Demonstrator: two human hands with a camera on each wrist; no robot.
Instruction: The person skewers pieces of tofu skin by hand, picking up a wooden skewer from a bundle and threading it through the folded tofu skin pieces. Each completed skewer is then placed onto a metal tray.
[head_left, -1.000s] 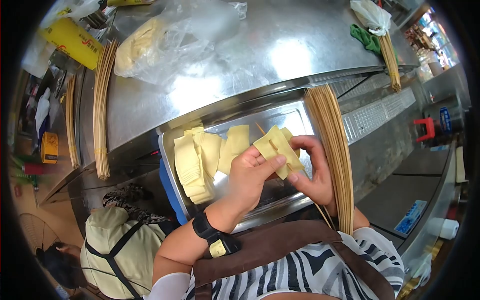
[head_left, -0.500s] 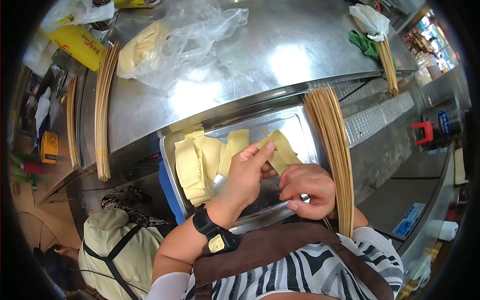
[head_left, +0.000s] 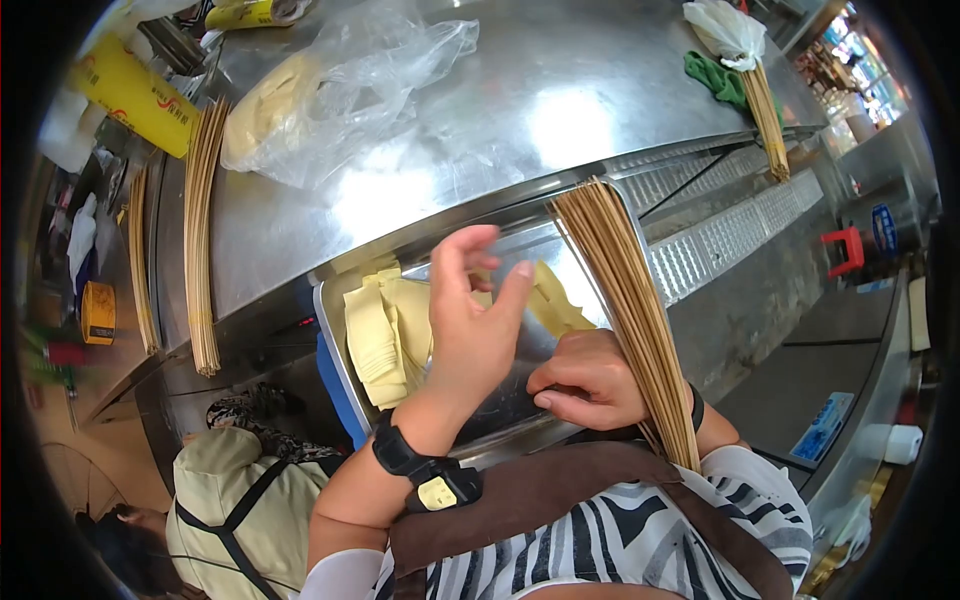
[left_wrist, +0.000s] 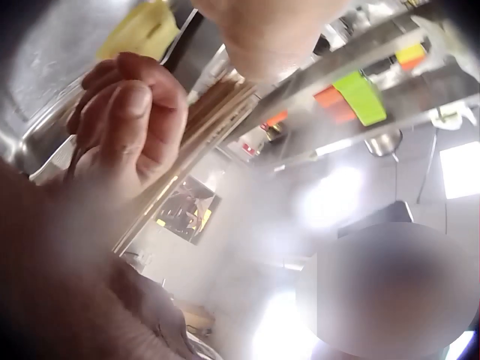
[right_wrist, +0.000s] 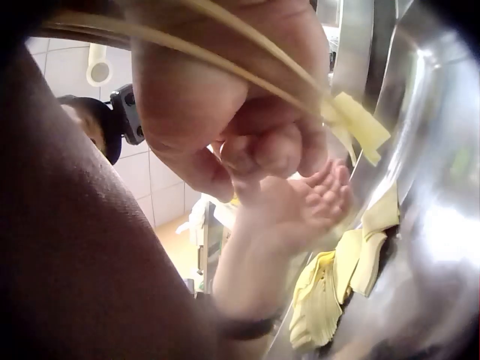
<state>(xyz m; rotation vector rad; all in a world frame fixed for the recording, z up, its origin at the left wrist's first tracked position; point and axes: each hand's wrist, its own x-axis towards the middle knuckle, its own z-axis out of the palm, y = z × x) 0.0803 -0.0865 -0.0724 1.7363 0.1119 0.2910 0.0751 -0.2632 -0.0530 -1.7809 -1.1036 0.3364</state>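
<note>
The left hand point(head_left: 470, 320) is raised over the metal tray point(head_left: 335, 360), fingers loosely bent and thumb apart, holding nothing. The right hand point(head_left: 590, 380), curled near the tray's right side, grips a thin skewer; how the fingers meet it is partly hidden. Just beyond its knuckles is a pale yellow sheet point(head_left: 555, 300). In the right wrist view thin skewers point(right_wrist: 247, 67) cross the palm side toward a yellow piece point(right_wrist: 360, 127). A thick skewer bundle point(head_left: 625, 320) lies across the right wrist. Stacked yellow sheets point(head_left: 375, 345) fill the tray's left part.
On the steel counter point(head_left: 480, 130) lies a clear plastic bag point(head_left: 350, 90) with yellow contents. More skewers point(head_left: 203, 240) stand at the left. A green cloth point(head_left: 715, 80) and a white-wrapped bundle point(head_left: 765, 110) are at the back right. Another person point(head_left: 235, 500) is lower left.
The left hand has let go of the yellow sheet and moved left and up. The right hand has shifted slightly left, and the thick bundle's top has swung left over the tray.
</note>
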